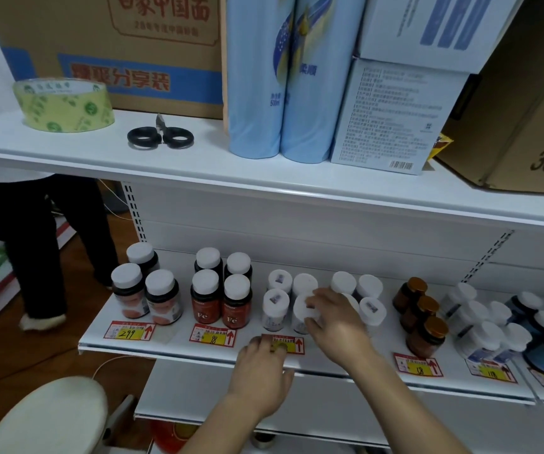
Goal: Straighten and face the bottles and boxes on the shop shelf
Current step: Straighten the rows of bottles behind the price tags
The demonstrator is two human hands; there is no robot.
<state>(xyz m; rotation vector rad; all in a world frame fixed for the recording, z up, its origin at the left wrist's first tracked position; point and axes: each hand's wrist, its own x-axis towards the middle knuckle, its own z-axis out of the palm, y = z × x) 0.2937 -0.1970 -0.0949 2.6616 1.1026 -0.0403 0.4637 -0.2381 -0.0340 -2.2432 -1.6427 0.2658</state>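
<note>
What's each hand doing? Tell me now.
Left hand: fingers resting on the price tag, holding nothing.
Right hand: gripping a white-capped bottle.

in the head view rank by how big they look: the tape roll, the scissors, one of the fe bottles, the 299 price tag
1. tape roll
2. scissors and Fe bottle: look about alike, and the bottle sits on a lower shelf, so I won't rank them
3. 299 price tag

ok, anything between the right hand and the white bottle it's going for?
Nothing visible. The right hand already grips the cap of the front white bottle. The left hand rests lower, on the shelf edge, over a price tag.
</note>
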